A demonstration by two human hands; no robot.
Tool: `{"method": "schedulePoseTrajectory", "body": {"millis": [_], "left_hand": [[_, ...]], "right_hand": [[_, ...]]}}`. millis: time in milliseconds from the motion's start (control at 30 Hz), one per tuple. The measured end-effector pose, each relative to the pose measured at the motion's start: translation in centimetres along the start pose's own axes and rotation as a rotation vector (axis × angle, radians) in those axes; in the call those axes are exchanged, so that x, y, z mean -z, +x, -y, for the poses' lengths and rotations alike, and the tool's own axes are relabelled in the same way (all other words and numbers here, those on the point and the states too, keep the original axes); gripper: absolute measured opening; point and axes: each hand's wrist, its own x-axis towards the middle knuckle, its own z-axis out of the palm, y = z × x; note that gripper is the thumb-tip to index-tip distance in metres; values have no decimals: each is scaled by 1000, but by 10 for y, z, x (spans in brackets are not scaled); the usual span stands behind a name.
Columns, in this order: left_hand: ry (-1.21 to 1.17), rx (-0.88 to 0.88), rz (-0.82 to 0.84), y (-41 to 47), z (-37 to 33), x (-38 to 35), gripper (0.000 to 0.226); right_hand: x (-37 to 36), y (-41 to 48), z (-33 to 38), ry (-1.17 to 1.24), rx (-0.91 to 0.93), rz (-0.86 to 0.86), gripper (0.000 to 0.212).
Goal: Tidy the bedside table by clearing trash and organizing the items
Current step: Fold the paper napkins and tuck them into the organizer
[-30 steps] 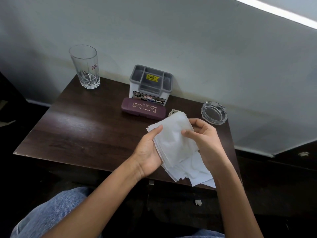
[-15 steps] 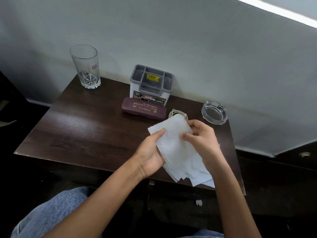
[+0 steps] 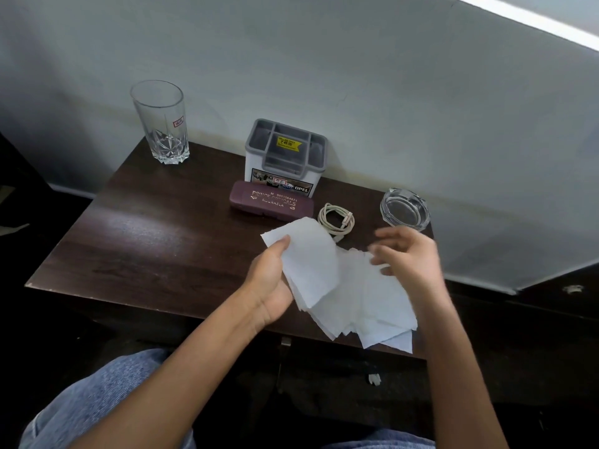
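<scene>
Dark table (image 3: 146, 247) | left grip (image 3: 272, 283) pinches tissues (image 3: 311, 264) | right grip (image 3: 408, 254) apart | cable (image 3: 336, 220), ashtray (image 3: 405, 209) behind

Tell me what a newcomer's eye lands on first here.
The fan of white paper sheets held in the left hand over the front right of the dark table stands out first, the blurred right hand beside it. Behind, a grey organiser stands at the wall with a maroon case before it, and a tall empty glass at the back left corner.

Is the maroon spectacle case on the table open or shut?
Shut. The maroon spectacle case lies flat in front of the grey organizer, lid closed, gold lettering facing up, no gap showing.
</scene>
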Motion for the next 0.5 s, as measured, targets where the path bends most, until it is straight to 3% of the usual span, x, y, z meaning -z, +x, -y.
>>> {"method": "schedulePoseTrajectory", "body": {"millis": [100, 200, 300, 500], "left_hand": [[48, -22, -120, 5, 0, 6, 23], [109, -5, -178, 7, 5, 8, 24], [140, 6, -184, 8, 7, 8, 27], [177, 7, -196, 7, 7, 9, 29]], "right_hand": [[18, 8, -20, -209, -103, -109, 10], [14, 11, -32, -339, -199, 85, 5], [1, 10, -38, -494, -289, 292, 18], [-4, 15, -43, -551, -317, 242, 19]]}}
